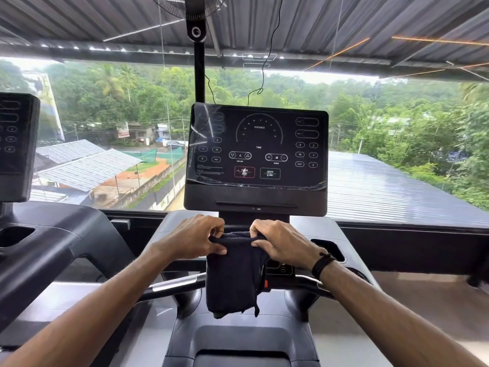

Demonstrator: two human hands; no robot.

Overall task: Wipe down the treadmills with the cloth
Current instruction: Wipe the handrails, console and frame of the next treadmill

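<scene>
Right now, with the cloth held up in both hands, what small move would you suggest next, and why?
Probably raise the cloth to the console screen and start wiping. Both hands, left and right, pinch its top edge just below the screen, and it hangs touching nothing yet.

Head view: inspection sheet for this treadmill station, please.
Surface: treadmill console dark, film peeling at its left edge.
Job's things: dark cloth hanging in front of the handlebar, not on the console.
Clutter: nothing seen.
Grippers: left hand and right hand pinch the cloth's top edge.
Cables: black wire dangling behind the console.
Surroundings: second treadmill left; fan overhead; window onto trees.
</scene>
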